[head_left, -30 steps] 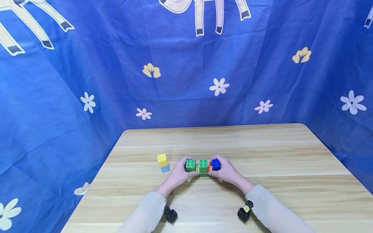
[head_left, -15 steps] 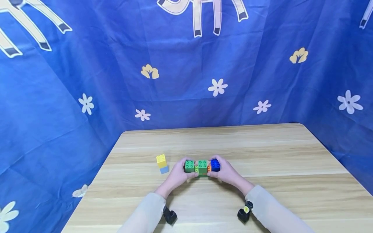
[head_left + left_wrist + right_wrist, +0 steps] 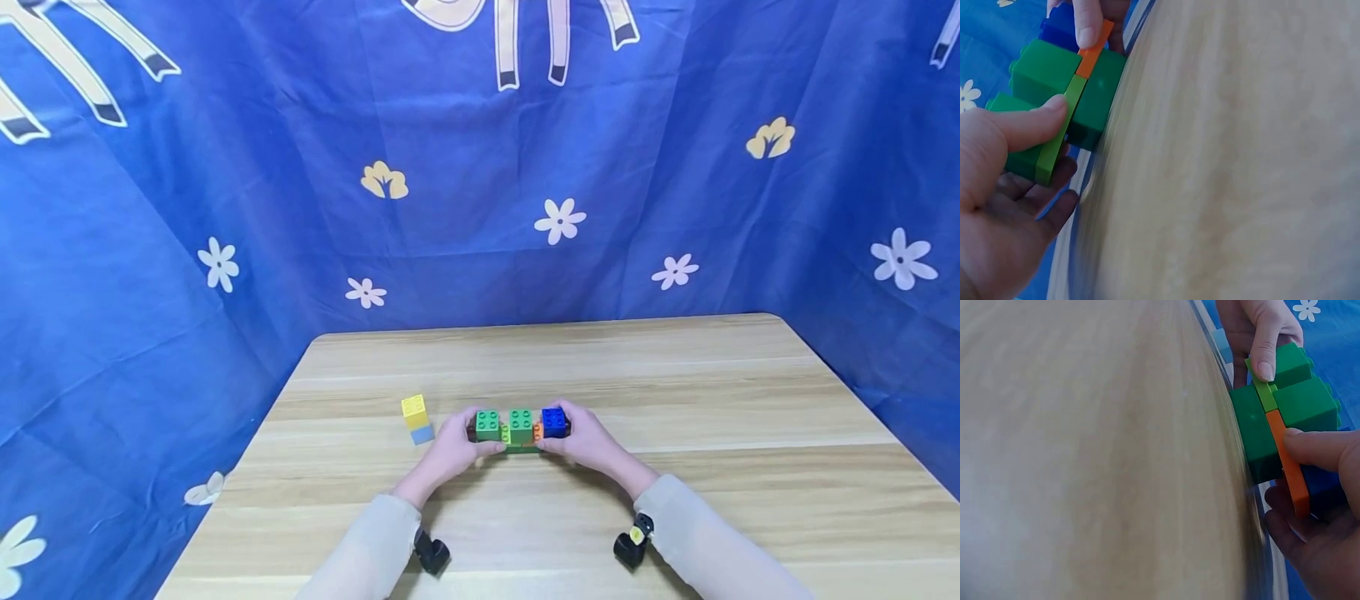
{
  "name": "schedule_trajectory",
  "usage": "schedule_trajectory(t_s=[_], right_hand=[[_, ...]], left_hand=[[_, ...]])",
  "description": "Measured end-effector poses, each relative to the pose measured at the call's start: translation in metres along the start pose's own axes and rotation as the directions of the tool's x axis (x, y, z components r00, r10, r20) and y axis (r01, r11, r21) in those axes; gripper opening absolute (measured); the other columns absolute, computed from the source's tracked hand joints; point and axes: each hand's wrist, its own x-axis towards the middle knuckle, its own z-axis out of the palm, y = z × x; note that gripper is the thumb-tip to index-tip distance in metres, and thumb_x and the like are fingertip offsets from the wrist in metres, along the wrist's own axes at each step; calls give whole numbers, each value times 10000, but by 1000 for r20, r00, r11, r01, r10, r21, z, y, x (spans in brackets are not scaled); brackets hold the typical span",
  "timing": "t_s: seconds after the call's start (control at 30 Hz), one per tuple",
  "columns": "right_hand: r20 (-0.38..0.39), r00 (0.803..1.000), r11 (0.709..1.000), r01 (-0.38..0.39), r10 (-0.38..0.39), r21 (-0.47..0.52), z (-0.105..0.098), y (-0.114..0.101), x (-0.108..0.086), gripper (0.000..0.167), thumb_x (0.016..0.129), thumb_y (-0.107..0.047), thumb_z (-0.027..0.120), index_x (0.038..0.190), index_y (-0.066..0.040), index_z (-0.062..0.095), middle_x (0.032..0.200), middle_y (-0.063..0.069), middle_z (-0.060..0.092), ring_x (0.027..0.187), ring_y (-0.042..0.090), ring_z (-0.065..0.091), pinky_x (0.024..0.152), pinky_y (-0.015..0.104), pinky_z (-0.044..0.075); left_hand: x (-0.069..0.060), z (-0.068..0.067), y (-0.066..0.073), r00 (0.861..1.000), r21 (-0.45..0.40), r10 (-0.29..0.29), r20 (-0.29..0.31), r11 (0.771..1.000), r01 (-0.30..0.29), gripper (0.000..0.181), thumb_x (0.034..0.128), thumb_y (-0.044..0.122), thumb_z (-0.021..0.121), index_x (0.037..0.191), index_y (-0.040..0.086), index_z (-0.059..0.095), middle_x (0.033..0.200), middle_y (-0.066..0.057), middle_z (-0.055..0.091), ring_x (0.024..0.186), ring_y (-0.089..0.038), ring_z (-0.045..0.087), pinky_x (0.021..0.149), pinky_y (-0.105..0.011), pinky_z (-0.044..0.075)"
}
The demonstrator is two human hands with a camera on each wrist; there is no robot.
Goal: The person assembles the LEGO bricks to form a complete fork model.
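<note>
A toy brick assembly (image 3: 521, 429) stands near the middle of the table, held at both ends. My left hand (image 3: 456, 446) grips its left end, thumb on the edge of a lime plate (image 3: 1072, 94), fingers beneath it. At the other end my right hand (image 3: 588, 440) pinches an orange plate (image 3: 1288, 459), with fingers below. On top sit two green bricks and, to the right, a blue brick (image 3: 554, 422). Under the two plates, in the middle, is a dark green brick (image 3: 1254, 434). Both wrist views show the plates overhanging it.
To the left of my left hand stands a yellow brick (image 3: 415, 411) on a light blue brick (image 3: 422, 434). The wooden table (image 3: 675, 375) ends at a blue patterned cloth (image 3: 465, 275) at the back and sides.
Fingertips that showed behind the bricks earlier have slipped out of sight in the head view. Both hands still hold the ends, and the assembly stays in nearly the same place.
</note>
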Motion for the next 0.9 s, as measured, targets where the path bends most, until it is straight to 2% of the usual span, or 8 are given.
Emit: schedule_trajectory(t_s=[0.23,0.4,0.53,0.67,0.9], right_hand=[[-4,1000,1000,-11,11,-9,3,-1,1,432,722,-110,795,1090,-66,572,929,73,614,822,196,598,729,326,522],[-7,1000,1000,-15,15,-16,4,-1,0,483,738,-119,786,1150,-73,537,987,89,599,869,213,588,761,354,515],[-8,1000,1000,-10,10,24,4,0,1,572,730,-123,794,1219,-63,502,1039,123,580,903,238,577,768,363,510],[-9,1000,998,4,-4,55,2,3,1,585,724,-126,799,1222,-60,501,1050,135,573,913,254,577,764,363,511],[14,999,995,41,-43,90,-1,1,0,575,730,-115,791,1214,-31,493,1058,137,576,932,252,584,789,359,514]], left_hand=[[-1,2,2,1000,6,-1,-17,1000,1,439,735,182,782,1109,67,584,961,-10,650,855,-143,608,788,-318,502],[-2,3,2,1000,8,5,-16,1000,-5,510,730,187,785,1160,45,550,987,-39,632,867,-160,606,787,-316,505],[-5,-3,6,1000,-40,18,-18,999,-19,591,725,186,791,1231,49,518,1027,-86,608,901,-211,606,788,-319,511],[-7,-10,10,999,-88,17,-33,996,-20,585,728,176,791,1238,65,525,1051,-100,606,937,-247,608,816,-335,512],[-10,-21,14,996,-135,55,-75,989,-64,545,728,80,777,1206,-18,535,1127,-180,599,1021,-320,571,910,-469,449]])
